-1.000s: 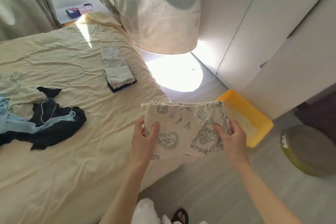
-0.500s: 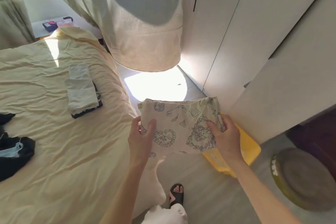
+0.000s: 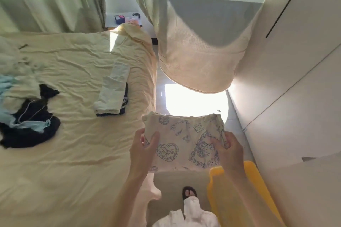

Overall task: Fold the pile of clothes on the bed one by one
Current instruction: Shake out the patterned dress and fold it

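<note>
Head view, looking down past the foot of the bed point(image 3: 77, 153). A folded cream cloth point(image 3: 182, 143) printed with blue line drawings was held in the air over the floor, just off the bed's right edge. The left hand point(image 3: 143, 151) gripped the cloth's left edge, its thumb lying on the printed face and its fingers curled behind; the right hand point(image 3: 228, 150) gripped the right edge in the same manner, so each grip was clamped on the cloth. On the bed lay a folded stack point(image 3: 112, 96), a pale garment on top of a dark one, near the right edge. Well apart from it, at the left side, an unfolded pile point(image 3: 27, 123) of dark and light blue clothes lay in a heap. A yellow tray point(image 3: 258, 190) stood on the floor beside the white wardrobe point(image 3: 295, 79), below the right forearm. A curtain point(image 3: 193, 42) hung above the sunlit floor.
</note>
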